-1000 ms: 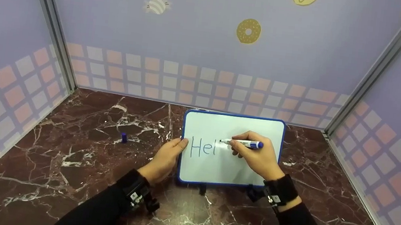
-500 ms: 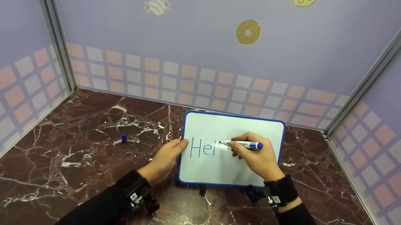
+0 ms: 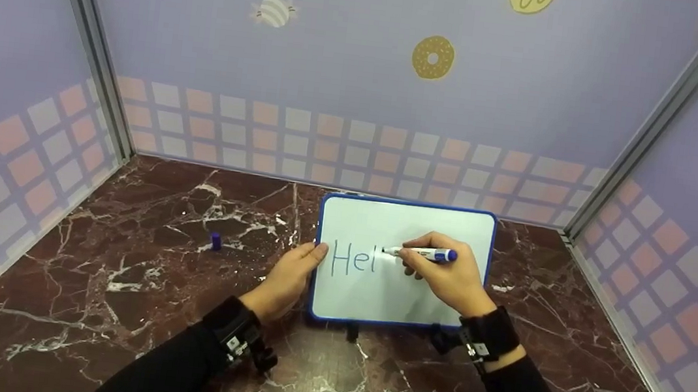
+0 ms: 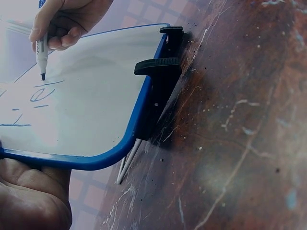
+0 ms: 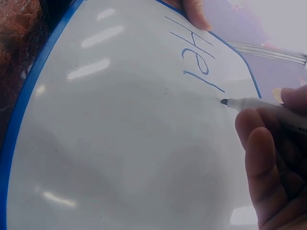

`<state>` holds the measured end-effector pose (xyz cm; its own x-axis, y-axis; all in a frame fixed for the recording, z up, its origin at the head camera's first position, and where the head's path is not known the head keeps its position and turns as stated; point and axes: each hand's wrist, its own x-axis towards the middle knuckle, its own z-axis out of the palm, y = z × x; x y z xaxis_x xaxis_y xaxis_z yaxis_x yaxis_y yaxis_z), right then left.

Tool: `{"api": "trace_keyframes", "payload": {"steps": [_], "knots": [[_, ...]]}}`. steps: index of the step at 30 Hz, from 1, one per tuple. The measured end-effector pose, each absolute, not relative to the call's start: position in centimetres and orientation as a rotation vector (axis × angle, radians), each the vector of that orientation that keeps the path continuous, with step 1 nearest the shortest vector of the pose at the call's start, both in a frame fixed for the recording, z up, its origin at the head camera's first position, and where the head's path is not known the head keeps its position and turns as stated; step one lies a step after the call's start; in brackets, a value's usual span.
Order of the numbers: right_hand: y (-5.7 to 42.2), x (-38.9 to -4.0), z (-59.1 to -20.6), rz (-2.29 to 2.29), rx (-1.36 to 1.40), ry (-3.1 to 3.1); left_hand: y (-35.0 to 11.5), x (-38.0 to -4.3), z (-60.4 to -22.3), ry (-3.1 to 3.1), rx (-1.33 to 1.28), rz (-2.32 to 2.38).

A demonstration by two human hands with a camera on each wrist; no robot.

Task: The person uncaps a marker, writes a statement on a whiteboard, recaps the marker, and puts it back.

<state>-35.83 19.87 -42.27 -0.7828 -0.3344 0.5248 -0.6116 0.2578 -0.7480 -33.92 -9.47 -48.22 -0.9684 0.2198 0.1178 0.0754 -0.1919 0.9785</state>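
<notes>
A blue-framed whiteboard (image 3: 350, 301) leans back on a stand, with "Hel" written on it in blue. My left hand (image 3: 289, 274) grips its left edge, thumb on the front rim and the other fingers behind, as the left wrist view also shows. In my right hand (image 3: 446, 269) a white whiteboard marker (image 3: 428, 253) is pinched between thumb and fingers, its blue end pointing right. The dark marker tip sits right beside the top of the "l", close over the board (image 5: 120, 143) in the right wrist view.
A blue marker cap (image 3: 215, 241) stands on the dark marbled table (image 3: 165, 306), left of the board. Black stand clips (image 4: 160, 67) hold the board's lower edge. Patterned wall panels (image 3: 349, 78) close in the back and both sides.
Almost nothing differs. Both hands, the marker and the writing "Hel" hold their places; the head view shifts very slightly.
</notes>
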Motion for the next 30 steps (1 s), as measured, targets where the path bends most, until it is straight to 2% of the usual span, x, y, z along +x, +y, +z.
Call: {"api": "trace_keyframes", "payload": {"steps": [30], "knots": [[19.83, -35.54, -42.07, 1.538, 0.886, -2.322, -9.54, -33.96, -48.31, 1.921, 0.376, 2.322]]}}
